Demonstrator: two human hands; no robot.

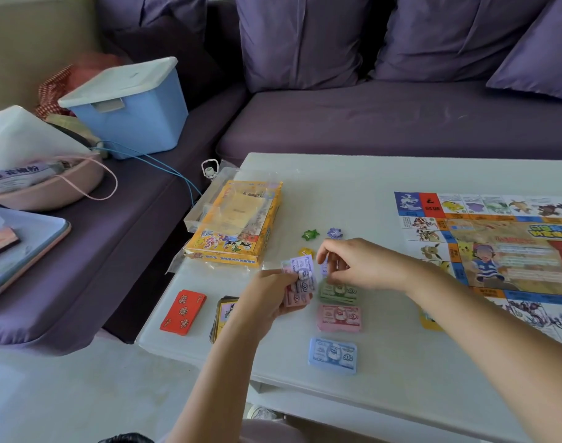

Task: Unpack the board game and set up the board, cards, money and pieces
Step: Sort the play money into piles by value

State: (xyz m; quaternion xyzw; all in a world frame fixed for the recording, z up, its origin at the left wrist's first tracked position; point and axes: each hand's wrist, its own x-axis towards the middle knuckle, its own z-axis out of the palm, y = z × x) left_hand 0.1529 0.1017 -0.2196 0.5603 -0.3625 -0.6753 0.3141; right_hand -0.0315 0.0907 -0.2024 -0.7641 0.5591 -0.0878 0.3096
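Left end of the table (353,187): red card deck (183,312) lying flat, second card deck (222,316) just beside it, partly behind the left wrist. Yellow game box (233,231) sits further back. Left hand (266,302) grips a wad of purple and pink notes (300,278), fingers curled round it. Loose pieces behind the hands: green piece (310,234), yellow piece (306,252), purple piece (334,233). Money in a column – green 2000 stack (338,293), pink 1000 stack (339,318), blue 500 stack (333,354). Right hand (359,266) over the green stack, fingers curled, pinching a single purple note (325,268). Board (497,244) unfolded flat, far right.
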